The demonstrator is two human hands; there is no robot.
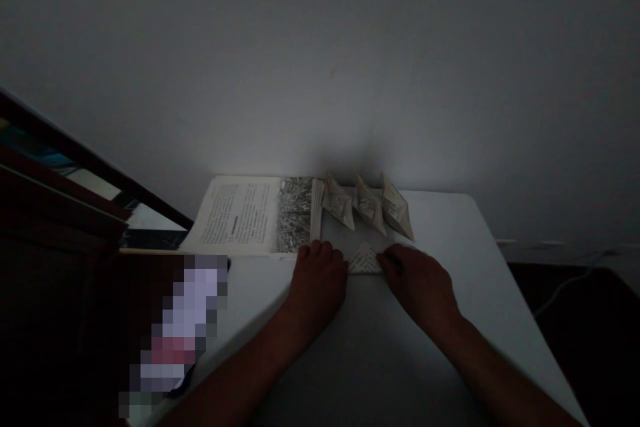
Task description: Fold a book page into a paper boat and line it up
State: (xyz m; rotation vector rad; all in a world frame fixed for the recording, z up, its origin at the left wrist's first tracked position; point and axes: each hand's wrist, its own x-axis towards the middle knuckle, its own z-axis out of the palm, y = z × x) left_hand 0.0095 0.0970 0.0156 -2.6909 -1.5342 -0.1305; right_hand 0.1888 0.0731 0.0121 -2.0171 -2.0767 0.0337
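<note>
Between my hands, low on the white table, is a folded piece of printed paper [365, 260] with a pointed top and a flat bottom edge. My left hand [319, 280] is closed at its left end, with the fingertips partly hidden. At the right end, my right hand [420, 277] pinches the paper between thumb and fingers. Just behind it stand three folded paper boats in a row: a left one [338, 201], a middle one [369, 205] and a right one [397, 208].
An open book [240, 217] with a dark picture page lies at the back left, against the wall [320, 67]. A pixelated flat object [185, 320] is at the table's left edge. Dark wooden furniture [60, 213] stands on the left; a cable [565, 287] hangs right of the table [450, 213].
</note>
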